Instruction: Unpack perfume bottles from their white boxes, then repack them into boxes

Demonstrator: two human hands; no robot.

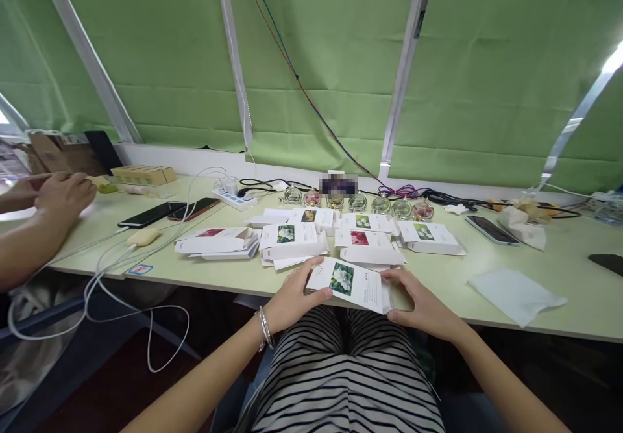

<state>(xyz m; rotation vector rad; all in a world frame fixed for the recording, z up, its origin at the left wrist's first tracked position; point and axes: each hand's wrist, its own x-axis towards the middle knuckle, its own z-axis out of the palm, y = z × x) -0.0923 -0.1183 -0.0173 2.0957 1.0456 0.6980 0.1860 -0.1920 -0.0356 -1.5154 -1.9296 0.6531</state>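
Observation:
A flat white carton (357, 286) printed with a white flower on green leaves is held over my lap at the table's front edge. My left hand (298, 295) grips its left end, thumb on top. At the right end my right hand (419, 304) pinches the side, where a flap sticks out. Just beyond lie more white cartons, among them one with a white flower (294, 238), one with a red picture (365, 245) and one with a pale flower (428, 235). Behind these stands a row of small round glass bottles (381, 206) with coloured contents.
Left on the table (263, 282) are phones (152, 213), white cables and a power strip (235, 199). Another person's hands (63, 196) are at far left, near yellow boxes (143, 174). Right are a phone (492, 230), a white tissue (516, 295) and a dark object (607, 263).

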